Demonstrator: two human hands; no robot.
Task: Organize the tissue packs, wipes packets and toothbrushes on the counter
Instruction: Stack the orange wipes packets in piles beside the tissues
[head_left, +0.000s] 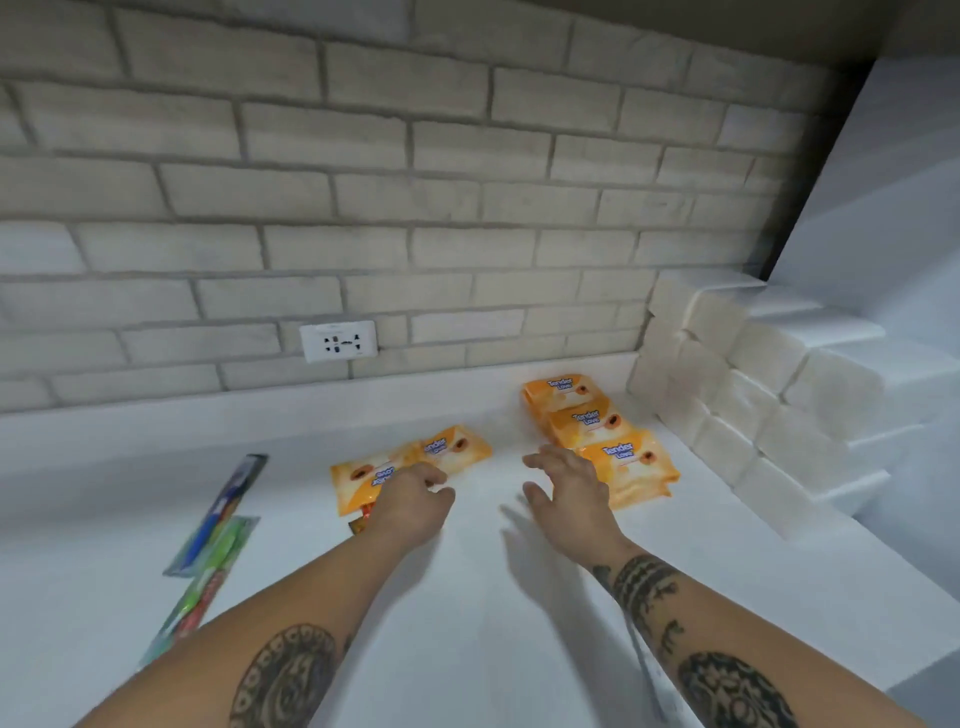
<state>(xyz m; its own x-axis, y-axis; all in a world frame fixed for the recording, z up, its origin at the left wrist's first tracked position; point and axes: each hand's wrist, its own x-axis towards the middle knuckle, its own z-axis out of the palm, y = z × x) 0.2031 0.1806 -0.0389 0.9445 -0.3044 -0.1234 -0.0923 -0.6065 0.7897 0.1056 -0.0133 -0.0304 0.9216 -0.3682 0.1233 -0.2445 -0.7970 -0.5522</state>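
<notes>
Wipes (589, 423) lined at 1 o'clock beside tissues (753, 410) (grouping by type); right hand (571, 486) spread, empty; left hand (413, 496) curled over loose wipes (361, 480) at 11 o'clock, grip unclear.

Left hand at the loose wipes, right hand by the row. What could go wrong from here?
1. The two loose wipes packets lie touching by the left hand; pulling one may drag the other askew.
2. The right hand, fingers spread, sits close to the row of three packets; a bump could skew it.
</notes>
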